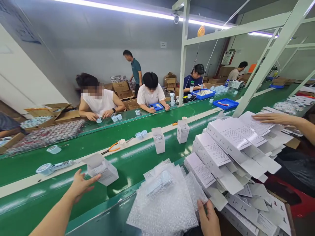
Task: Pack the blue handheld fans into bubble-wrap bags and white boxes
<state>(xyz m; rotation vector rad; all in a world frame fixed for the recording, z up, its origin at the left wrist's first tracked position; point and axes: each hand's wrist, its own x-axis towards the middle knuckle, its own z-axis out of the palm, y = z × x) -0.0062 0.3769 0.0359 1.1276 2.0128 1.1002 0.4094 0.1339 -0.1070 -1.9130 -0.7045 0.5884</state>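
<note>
My left hand (pixel 80 185) is stretched out over the green belt (pixel 128 164), fingers apart, its fingertips touching or just leaving a small white open-topped box (pixel 102 170) that stands tilted on the belt. My right hand (pixel 209 218) rests low at the front edge, fingers curled on the edge of a pile of clear bubble-wrap bags (pixel 163 196). A bagged item lies on top of that pile. Two more white boxes (pixel 158 140) (pixel 182 131) stand further along the belt.
A large heap of flat white cartons (pixel 233 154) fills the right side, with another person's hand (pixel 270 118) on it. Several people sit across the far belt (pixel 147 118) with small blue-white cups, blue trays (pixel 225 103) and cardboard boxes. Orange-handled pliers (pixel 112 148) lie on the white divider strip.
</note>
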